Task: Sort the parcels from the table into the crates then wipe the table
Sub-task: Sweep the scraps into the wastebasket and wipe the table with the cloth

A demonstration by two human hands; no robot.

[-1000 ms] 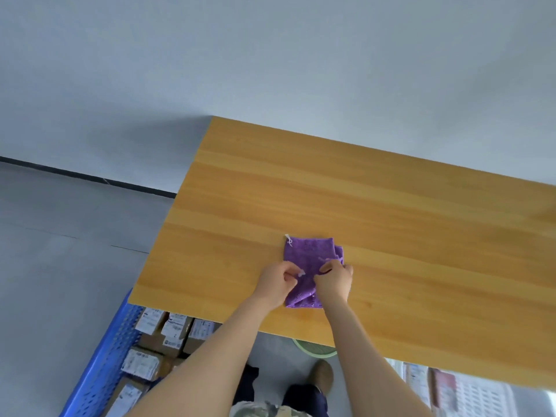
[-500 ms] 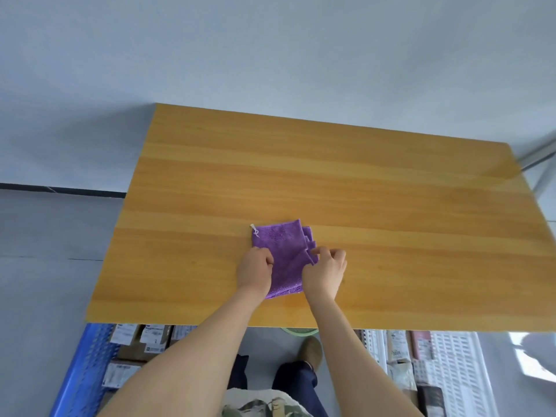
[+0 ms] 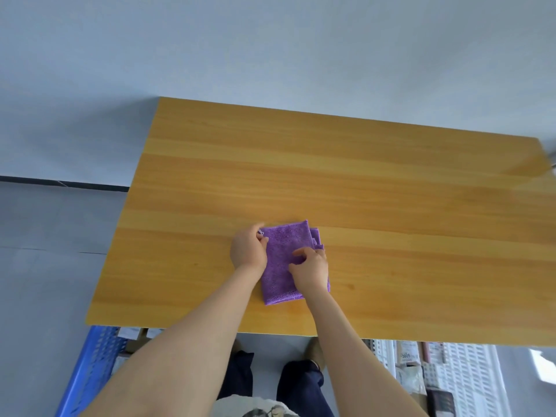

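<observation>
Our left hand (image 3: 249,251) pinches the left edge of the folded purple microfibre cloth (image 3: 281,275) and our right hand (image 3: 311,269) pinches its right side, near the front of the light wooden table (image 3: 391,191); we judge it best to flatten the folds, then wipe in long overlapping strokes

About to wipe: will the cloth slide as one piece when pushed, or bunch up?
Probably floppy: the cloth lies in soft folded layers, edges uneven at its right side. Pushed from one edge it may bunch or unfold; pressing flat from above seems safer. It looks light, and the table looks smooth, so it should glide easily.
</observation>
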